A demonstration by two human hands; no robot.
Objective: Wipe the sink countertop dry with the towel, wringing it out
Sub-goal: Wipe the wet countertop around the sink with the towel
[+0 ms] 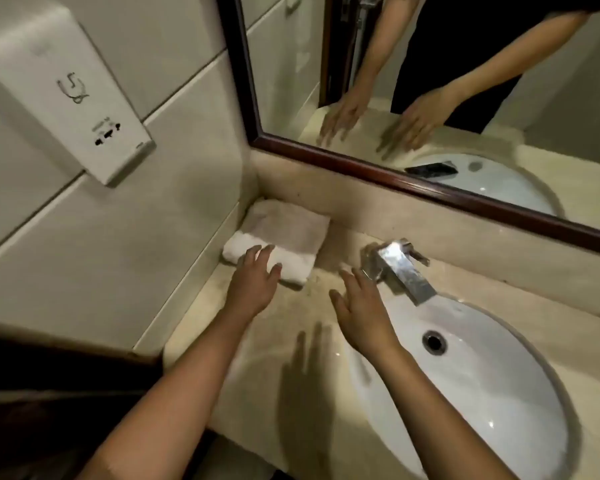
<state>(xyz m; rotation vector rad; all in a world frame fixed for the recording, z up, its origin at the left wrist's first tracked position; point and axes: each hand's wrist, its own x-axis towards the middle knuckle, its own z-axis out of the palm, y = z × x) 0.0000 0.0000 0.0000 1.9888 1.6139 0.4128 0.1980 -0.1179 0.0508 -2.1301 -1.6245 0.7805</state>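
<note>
**Clerk:** Listing item one: towel (284, 237), white, folded, lying flat on the countertop (281, 327) in the far left corner, where the tiled side wall meets the low stone ledge under the mirror (430, 81).

**Checker:** Left hand?

**Clerk:** Left hand (253, 284), palm down, fingers straight and slightly spread. Fingertips lie over the near edge of the towel; whether they press on it or sit just above it cannot be told. Nothing gripped.

**Checker:** Right hand?

**Clerk:** Right hand (361, 313), palm down, fingers spread wide, holding nothing. Position: over the countertop between the towel and the faucet (400, 268), fingertips close to the faucet base, apart from the towel. Its shadow falls on the stone nearer the person.

**Checker:** Fixtures.

**Clerk:** Faucet, chrome, square-bodied, spout angled over the sink (482, 393). Sink, white, oval, set into the beige stone, round drain (433, 342) visible in the bowl. Mirror, dark wooden frame, reflecting both forearms, the spread hands and part of the basin.

**Checker:** Wall items?

**Clerk:** One white wall unit (66, 91) on the tiles at upper left, with a hook-like mark and socket openings on its face.

**Checker:** Surface condition?

**Clerk:** Glossy; wetness cannot be judged.
</note>
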